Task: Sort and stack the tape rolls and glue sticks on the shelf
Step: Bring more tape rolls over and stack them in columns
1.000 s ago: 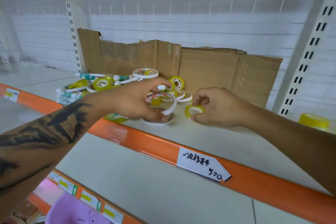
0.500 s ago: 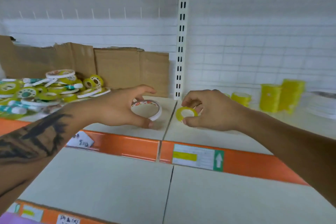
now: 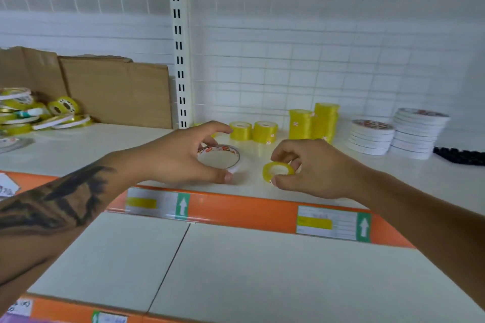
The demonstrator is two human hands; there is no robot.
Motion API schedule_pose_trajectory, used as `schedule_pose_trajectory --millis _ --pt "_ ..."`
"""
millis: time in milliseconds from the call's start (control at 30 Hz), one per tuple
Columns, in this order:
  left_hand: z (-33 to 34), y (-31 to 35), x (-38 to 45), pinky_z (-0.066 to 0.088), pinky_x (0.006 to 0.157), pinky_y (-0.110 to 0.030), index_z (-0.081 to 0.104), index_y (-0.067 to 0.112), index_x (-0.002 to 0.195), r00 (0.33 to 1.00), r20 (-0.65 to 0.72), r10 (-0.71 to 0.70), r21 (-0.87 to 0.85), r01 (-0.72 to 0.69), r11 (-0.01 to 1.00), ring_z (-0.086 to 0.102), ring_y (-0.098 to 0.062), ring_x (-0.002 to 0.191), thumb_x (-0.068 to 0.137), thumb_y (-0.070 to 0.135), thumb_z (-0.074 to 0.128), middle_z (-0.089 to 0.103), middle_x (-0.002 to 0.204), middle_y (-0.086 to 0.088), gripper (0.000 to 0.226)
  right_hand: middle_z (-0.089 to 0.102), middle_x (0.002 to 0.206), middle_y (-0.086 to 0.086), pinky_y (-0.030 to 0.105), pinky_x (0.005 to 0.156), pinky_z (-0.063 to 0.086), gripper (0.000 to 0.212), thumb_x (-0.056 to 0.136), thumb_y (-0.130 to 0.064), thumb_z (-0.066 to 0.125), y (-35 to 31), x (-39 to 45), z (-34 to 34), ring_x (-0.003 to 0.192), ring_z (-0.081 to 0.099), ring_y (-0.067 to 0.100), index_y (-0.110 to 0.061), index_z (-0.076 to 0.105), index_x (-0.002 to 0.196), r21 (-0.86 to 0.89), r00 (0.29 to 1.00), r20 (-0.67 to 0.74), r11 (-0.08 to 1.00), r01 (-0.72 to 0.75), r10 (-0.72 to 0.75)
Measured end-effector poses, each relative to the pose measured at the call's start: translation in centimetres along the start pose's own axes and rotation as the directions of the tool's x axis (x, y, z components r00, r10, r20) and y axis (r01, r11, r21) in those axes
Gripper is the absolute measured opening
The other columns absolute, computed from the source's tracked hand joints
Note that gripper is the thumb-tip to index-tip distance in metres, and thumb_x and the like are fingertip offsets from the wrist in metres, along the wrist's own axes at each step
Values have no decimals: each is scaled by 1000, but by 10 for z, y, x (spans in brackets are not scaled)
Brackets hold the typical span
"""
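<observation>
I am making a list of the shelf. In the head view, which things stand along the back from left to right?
Loose pile of tape rolls → cardboard → white upright post → short yellow rolls → tall yellow stacks → white roll stacks → black item.

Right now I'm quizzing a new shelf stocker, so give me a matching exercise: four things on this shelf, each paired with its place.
Things:
1. wide white tape roll
2. small yellow tape roll
3. white roll stacks
4. cardboard

Places:
A. far right of the shelf
B. in the right hand
C. against the back wall, left
D. in the left hand

Pairs: 1-D, 2-B, 3-A, 4-C
</observation>
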State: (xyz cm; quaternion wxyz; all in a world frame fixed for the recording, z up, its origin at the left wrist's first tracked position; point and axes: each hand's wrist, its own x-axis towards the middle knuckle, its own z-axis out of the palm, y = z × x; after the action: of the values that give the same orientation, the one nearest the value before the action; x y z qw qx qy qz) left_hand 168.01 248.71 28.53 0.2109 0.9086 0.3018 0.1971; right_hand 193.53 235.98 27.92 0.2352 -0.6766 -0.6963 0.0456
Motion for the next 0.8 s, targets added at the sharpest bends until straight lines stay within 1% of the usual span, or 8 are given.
schedule_pose_trajectory --millis 133,233,333,433,533,633,700,800 --pt "10 17 17 46 99 -26 38 68 133 999 28 25 -19 -25 1000 56 2 117 48 76 81 58 129 17 96 67 110 -18 29 88 54 33 79 -50 78 14 -4 -4 96 63 1 -39 65 107 -14 1000 9 1000 1 -1" --pt "13 27 30 45 98 -23 40 65 134 996 47 77 -60 -74 995 54 10 116 58 58 91 58 129 18 92 64 117 -20 23 84 52 37 80 -56 76 20 -4 -9 99 62 -2 -41 63 111 -10 1000 29 1000 -4 4" --pt "12 35 50 42 96 -21 42 60 136 986 81 144 -122 -134 984 54 12 116 66 38 96 57 129 18 91 63 118 -22 29 87 56 44 78 -58 78 23 -6 -19 102 62 -3 -43 61 115 66 998 -57 998 -16 20" --pt "14 49 74 44 105 -23 41 57 140 967 125 221 -180 -197 964 55 7 122 64 31 98 57 133 14 98 62 116 -25 30 88 56 47 78 -57 78 28 -12 -34 103 62 -4 -46 58 119 79 989 -148 997 -16 28" --pt "23 67 93 44 109 -26 40 55 142 937 157 313 -222 -276 935 55 3 126 59 32 95 59 134 14 102 63 112 -32 27 87 56 41 77 -57 80 36 -20 -51 104 61 -8 -48 64 114 50 982 -184 998 -30 38" --pt "32 86 107 42 113 -33 39 55 142 905 191 381 -245 -332 911 53 0 130 58 32 94 59 136 10 103 66 105 -30 30 85 57 32 75 -53 83 46 -30 -65 104 61 -7 -46 70 104 70 975 -217 997 -32 47" --pt "36 99 113 43 115 -39 39 58 141 891 204 405 -254 -351 901 53 -3 132 57 34 93 58 137 10 102 68 104 -26 33 86 58 30 76 -50 83 54 -39 -72 106 61 -3 -44 72 102 98 976 -215 995 -10 31" --pt "44 117 119 45 112 -42 39 60 140 887 214 410 -272 -349 897 55 -6 130 56 35 89 57 138 12 101 70 105 -24 35 89 57 28 75 -49 82 69 -52 -79 111 61 2 -42 75 101 165 968 -249 986 37 5"
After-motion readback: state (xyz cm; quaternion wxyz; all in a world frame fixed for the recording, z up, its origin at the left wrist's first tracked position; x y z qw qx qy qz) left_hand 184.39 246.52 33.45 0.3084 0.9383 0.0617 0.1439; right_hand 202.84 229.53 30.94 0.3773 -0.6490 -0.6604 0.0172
